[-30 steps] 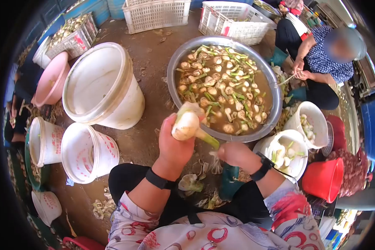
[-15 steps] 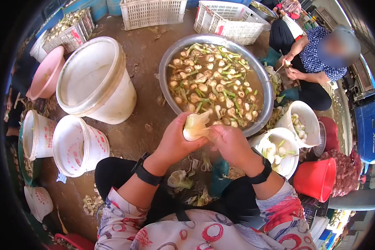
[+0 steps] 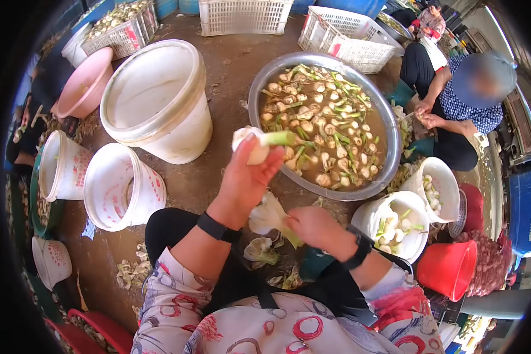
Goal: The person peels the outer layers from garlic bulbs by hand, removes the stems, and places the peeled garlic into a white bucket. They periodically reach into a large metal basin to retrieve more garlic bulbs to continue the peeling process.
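Observation:
My left hand (image 3: 246, 177) is closed around a garlic bulb (image 3: 255, 151), white and smooth, its short green stem pointing right. Lower down, my right hand (image 3: 317, 228) pinches a pale sheet of garlic skin (image 3: 269, 213), apart from the bulb. Just beyond my hands stands a wide metal basin (image 3: 255, 109) of brown water, full of garlic bulbs with stems (image 3: 318, 115). Beside my right wrist a white bucket (image 3: 367, 216) holds cleaner white bulbs (image 3: 395, 231). Peelings (image 3: 259, 250) lie on the floor between my legs.
A large white tub (image 3: 159, 127) and smaller white buckets (image 3: 150, 189) stand left, near a pink basin (image 3: 82, 88). White crates (image 3: 245, 17) line the back. At right are a red bucket (image 3: 445, 268), another garlic bucket (image 3: 436, 171) and a seated co-worker (image 3: 472, 118) handling something small.
My hands have separated. The left moved up and left with the bulb, now showing its stem; the right moved down, holding skin pulled off it. The view has shifted slightly.

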{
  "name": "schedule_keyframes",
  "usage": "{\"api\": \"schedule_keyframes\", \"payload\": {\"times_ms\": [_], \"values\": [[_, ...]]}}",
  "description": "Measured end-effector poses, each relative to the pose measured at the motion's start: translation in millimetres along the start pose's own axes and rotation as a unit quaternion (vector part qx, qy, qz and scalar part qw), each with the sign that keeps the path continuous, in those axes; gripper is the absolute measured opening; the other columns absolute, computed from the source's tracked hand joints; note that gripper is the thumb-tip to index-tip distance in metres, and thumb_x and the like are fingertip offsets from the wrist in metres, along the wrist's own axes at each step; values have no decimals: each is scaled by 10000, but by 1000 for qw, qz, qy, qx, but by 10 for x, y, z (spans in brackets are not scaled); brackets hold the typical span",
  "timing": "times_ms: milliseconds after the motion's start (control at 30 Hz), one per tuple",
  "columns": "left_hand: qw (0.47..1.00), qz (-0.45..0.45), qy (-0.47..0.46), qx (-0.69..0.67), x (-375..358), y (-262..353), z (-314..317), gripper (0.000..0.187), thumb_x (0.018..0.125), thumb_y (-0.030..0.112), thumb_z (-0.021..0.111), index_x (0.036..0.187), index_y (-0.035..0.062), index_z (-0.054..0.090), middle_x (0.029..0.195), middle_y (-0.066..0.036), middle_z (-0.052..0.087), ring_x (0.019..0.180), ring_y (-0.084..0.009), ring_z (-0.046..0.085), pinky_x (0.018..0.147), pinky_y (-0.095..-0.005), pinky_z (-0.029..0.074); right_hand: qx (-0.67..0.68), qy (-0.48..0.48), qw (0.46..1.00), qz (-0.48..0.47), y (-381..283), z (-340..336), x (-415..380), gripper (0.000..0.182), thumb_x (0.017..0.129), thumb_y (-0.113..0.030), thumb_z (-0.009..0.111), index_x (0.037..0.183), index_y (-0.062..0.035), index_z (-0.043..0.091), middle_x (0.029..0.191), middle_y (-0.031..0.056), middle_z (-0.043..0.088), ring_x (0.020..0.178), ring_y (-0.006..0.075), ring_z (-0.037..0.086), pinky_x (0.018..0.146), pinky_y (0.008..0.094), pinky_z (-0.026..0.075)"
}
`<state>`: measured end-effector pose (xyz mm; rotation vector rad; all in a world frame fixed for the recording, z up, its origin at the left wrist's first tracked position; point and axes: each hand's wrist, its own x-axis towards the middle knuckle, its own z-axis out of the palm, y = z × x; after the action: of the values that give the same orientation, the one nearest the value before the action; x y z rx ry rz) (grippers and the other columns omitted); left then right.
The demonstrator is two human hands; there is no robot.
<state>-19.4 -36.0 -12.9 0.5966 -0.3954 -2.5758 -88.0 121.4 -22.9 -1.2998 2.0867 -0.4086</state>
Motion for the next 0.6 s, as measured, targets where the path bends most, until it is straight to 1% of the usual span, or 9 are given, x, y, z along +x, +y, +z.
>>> {"api": "schedule_keyframes", "payload": {"times_ms": [133, 167, 200, 233, 300, 433, 500, 567, 600], "values": [[995, -17, -65, 76, -8, -99, -10, 349, 823, 287, 503, 1108, 109, 409, 924, -51, 534, 727, -161, 568, 631, -275, 473, -125, 162, 979, -8, -3, -250, 98, 280, 750, -217, 588, 918, 6, 566, 751, 148, 598, 689, 294, 591, 616, 369, 458], [992, -6, -58, 111, -24, -163, -28, 339, 823, 275, 501, 1108, 116, 410, 924, -45, 527, 729, -150, 564, 624, -265, 469, 128, 192, 973, -23, -180, -442, 88, 269, 741, -182, 601, 931, 5, 563, 768, 132, 602, 701, 242, 593, 624, 329, 460], [993, -11, -54, 103, -28, -227, -34, 339, 823, 275, 501, 1108, 116, 410, 924, -45, 527, 729, -150, 564, 624, -265, 469, 375, 217, 901, -30, -313, -550, 101, 265, 733, -146, 615, 945, 3, 560, 784, 116, 605, 714, 190, 595, 631, 288, 461], [989, 19, -30, 145, -8, -273, -28, 322, 826, 270, 491, 1094, 105, 422, 920, -46, 522, 744, -140, 554, 620, -257, 461, 373, 216, 902, -23, -324, -530, 142, 265, 733, -146, 615, 945, 3, 560, 784, 116, 605, 714, 190, 595, 631, 288, 461], [981, 42, -4, 188, 21, -342, -79, 307, 830, 266, 481, 1081, 95, 434, 916, -47, 518, 758, -130, 545, 616, -249, 453, 308, 290, 905, -53, -298, -435, 202, 237, 734, -94, 603, 952, -10, 566, 773, 94, 604, 705, 98, 564, 618, 234, 447], [984, 55, 108, 128, 252, -341, -363, 248, 866, 266, 386, 1034, 98, 455, 954, -46, 518, 837, -146, 513, 746, -329, 419, 172, 332, 926, 50, 20, -453, 444, 165, 733, -126, 573, 864, -26, 580, 755, 111, 609, 644, 128, 577, 556, 242, 440], [975, 45, 202, 77, 209, -244, -225, 224, 845, 210, 418, 1037, 96, 434, 1001, -44, 498, 865, -159, 499, 788, -351, 392, 179, 280, 922, 198, 403, -637, 730, 162, 725, -154, 560, 836, -38, 585, 751, 138, 606, 666, 208, 591, 590, 291, 455], [965, -24, 232, 116, 179, -284, -136, 281, 805, 160, 469, 1071, 103, 401, 1042, -39, 475, 883, -174, 491, 791, -370, 384, -87, 340, 924, 149, 1083, -353, 988, 192, 722, -173, 541, 848, -37, 591, 762, 166, 596, 701, 286, 579, 630, 364, 455], [962, -59, 223, 144, 153, -322, -144, 361, 763, 117, 510, 1094, 125, 368, 1072, -30, 451, 878, -165, 481, 775, -364, 376, -85, 335, 927, 146, 1366, -156, 1074, 192, 722, -173, 541, 848, -37, 591, 762, 166, 596, 701, 286, 579, 630, 364, 455]]}}
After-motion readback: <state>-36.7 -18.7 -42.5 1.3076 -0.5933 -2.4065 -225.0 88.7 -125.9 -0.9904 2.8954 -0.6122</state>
